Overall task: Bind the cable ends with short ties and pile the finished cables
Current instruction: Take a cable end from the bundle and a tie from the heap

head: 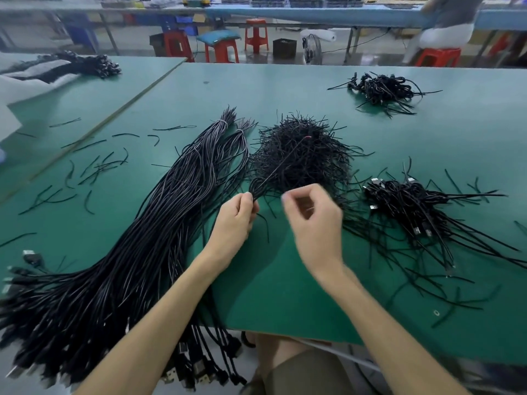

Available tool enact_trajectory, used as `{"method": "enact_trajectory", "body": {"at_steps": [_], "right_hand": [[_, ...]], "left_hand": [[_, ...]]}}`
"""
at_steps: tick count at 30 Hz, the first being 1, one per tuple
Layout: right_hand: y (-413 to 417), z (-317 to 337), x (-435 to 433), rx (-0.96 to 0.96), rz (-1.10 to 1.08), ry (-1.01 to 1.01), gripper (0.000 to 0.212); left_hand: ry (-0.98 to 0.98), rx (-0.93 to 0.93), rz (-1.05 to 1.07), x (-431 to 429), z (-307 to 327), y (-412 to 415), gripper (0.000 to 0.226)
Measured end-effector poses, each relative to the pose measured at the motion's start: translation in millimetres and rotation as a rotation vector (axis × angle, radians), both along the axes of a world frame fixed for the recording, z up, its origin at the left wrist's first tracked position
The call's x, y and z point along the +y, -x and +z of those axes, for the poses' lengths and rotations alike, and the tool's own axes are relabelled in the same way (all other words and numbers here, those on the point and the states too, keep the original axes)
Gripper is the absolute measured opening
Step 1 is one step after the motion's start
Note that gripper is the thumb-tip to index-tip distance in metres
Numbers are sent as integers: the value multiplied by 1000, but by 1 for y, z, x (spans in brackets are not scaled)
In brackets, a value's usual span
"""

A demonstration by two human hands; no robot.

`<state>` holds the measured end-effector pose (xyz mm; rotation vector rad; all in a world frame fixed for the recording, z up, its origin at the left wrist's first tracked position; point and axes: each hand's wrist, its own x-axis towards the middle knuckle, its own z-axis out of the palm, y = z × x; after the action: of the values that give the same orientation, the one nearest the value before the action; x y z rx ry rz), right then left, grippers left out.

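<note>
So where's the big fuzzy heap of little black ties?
The heap of short ties sits mid-table in the head view, just beyond both hands, with the long cable bundle to its left and the pile of tied cables to its right.

Red stools point(256, 35) beyond tabletop's far edge, floor fan point(312, 49), dark bin point(284, 48), blue bench point(313, 12) behind.

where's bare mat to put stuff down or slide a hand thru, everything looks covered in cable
Bare mat: the near edge between the forearms, below the left hand and right hand; the far strip behind the tie heap, left of the far cable pile.
Crowded: long cable bundle on the left, bound cable pile on the right, loose ties scattered far left.
</note>
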<state>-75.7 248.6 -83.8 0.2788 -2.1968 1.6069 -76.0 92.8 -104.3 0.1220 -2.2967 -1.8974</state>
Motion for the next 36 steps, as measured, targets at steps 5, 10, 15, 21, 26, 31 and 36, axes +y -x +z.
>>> {"method": "enact_trajectory", "body": {"at_steps": [5, 10, 15, 21, 26, 31, 36], "right_hand": [[-6, -15, -21, -139, 76, 103, 8], [-9, -18, -13, -167, 194, 84, 6], [-14, -19, -18, -25, 212, 8, 7], [-7, -20, -11, -222, 127, 183, 7], [-8, -20, -10, -238, 82, 181, 9], [-8, -21, -10, -252, 88, 188, 10], [-9, -20, -10, -262, 112, 178, 10]], "left_hand": [[34, 14, -37, 2, 1, -1, 39], [26, 24, -20, 3, 3, -1, 37], [-17, 0, 11, 3, 5, -2, 36], [5, -21, -17, 7, 6, -2, 37], [7, -4, -59, 6, 7, -3, 33], [20, 15, -87, 6, 6, -5, 35], [33, 19, -86, 7, 6, -6, 50]]}}
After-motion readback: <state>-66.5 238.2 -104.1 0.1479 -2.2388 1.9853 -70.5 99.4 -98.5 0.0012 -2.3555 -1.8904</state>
